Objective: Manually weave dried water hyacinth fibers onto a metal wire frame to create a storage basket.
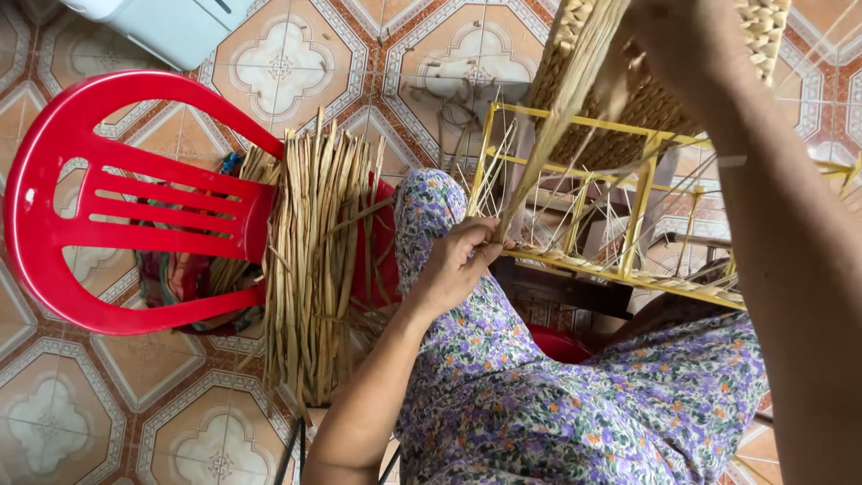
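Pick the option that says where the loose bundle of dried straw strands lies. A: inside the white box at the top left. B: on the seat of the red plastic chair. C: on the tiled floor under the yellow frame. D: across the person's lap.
B: the bundle of dried straw strands lies across the seat of the red plastic chair, to the left of the person's left hand, which grips a strand at the yellow frame.

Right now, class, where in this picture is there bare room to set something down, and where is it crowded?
Bare tiled floor lies below and left of the red chair. Another bare patch lies between the chair's top and the yellow frame. The chair seat is crowded with dried reeds. The left hand and right hand crowd the frame.
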